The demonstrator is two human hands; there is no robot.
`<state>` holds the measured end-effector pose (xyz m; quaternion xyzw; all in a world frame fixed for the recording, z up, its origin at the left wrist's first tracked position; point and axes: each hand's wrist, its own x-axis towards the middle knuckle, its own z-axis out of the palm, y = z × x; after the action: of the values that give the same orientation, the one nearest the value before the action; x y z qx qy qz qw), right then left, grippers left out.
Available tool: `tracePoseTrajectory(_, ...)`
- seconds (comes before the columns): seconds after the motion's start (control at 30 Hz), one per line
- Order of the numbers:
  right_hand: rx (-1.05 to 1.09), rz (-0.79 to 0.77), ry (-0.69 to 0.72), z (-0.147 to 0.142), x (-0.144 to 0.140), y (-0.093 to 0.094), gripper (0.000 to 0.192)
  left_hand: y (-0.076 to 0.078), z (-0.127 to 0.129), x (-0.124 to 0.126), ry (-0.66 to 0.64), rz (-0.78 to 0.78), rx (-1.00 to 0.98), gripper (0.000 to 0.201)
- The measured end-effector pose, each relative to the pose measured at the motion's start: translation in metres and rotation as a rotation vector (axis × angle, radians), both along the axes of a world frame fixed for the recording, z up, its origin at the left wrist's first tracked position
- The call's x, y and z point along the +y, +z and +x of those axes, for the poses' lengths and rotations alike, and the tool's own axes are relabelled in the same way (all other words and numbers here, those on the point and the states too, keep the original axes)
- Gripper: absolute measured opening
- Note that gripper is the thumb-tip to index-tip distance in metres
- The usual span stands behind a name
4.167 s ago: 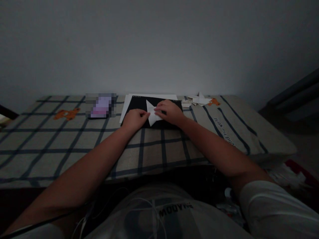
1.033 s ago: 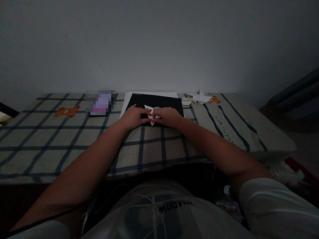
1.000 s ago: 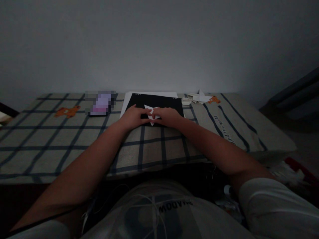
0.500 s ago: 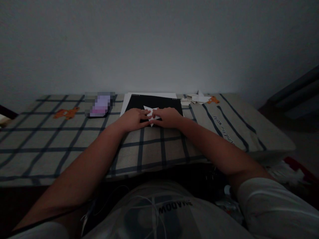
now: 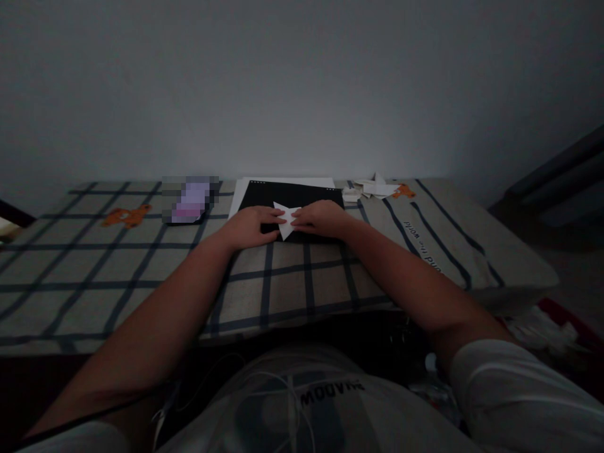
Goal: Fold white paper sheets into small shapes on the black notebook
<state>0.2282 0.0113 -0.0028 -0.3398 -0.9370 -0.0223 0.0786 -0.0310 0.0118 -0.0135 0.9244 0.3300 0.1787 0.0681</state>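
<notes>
A small white piece of folded paper [image 5: 285, 221] with pointed corners lies on a black folder-like sheet [image 5: 292, 192]. My left hand [image 5: 252, 226] holds its left side, fingertips on the paper and thumb at the lower edge. From the other side, the fingers of my right hand [image 5: 321, 217] are closed together on the paper's right part, hiding that end. White sheets [image 5: 240, 189] stick out from under the black one.
A phone-like object [image 5: 191, 200], partly pixelated, lies left on the checked tablecloth [image 5: 141, 277]. Several folded white paper pieces [image 5: 375, 187] rest at the back right, beside an orange bear print [image 5: 404, 190]. A wall [image 5: 292, 88] rises behind the table.
My right hand's fingers have drawn slightly right and straightened, so more of the paper's middle shows. My left hand has stayed nearly in place on the paper.
</notes>
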Motion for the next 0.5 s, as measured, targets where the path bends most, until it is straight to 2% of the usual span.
tracePoseTrajectory(0.1, 0.007, -0.004, 0.065, 0.0014, 0.0024, -0.0002, 0.032, -0.0006, -0.0009, -0.0001, 0.006, -0.013, -0.007, 0.043)
tracePoseTrajectory(0.5, 0.024, 0.072, 0.002, -0.0019, 0.004, -0.0066, 0.028, -0.0048, 0.0004, 0.0021, 0.014, 0.035, -0.057, 0.04)
